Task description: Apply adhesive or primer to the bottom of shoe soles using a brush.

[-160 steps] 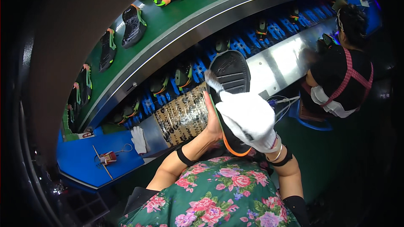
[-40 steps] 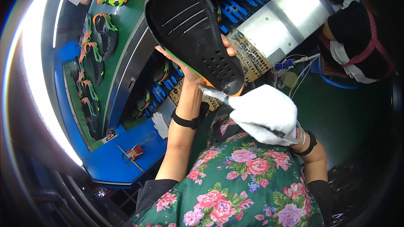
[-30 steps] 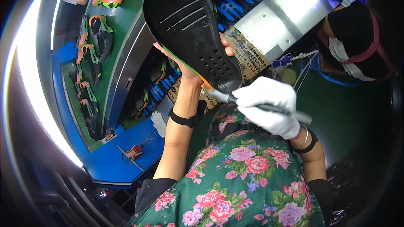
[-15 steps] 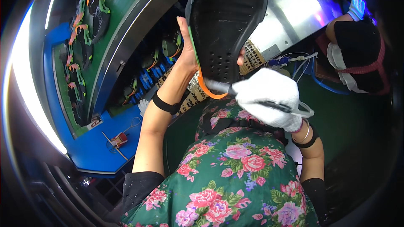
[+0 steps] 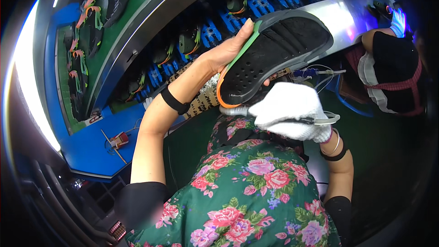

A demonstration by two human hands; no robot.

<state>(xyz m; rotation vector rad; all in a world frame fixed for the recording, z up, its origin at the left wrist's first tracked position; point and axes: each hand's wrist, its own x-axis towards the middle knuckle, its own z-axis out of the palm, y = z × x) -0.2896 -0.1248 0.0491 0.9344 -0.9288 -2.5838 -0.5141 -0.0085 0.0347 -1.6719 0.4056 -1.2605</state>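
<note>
We count: one black shoe sole point(image 5: 283, 41), one o'clock; one brush point(image 5: 235, 110); one bare left hand point(image 5: 231, 50); one gloved right hand point(image 5: 290, 110); two black armbands point(image 5: 336, 154); one co-worker point(image 5: 395, 61), three o'clock; one blue counter point(image 5: 82, 155), eight; at least four shoes point(image 5: 116, 1), ten, overlapping, exact tally unclear.

Glare whitens the metal counter point(image 5: 327, 17) within dark, curved edges.
</note>
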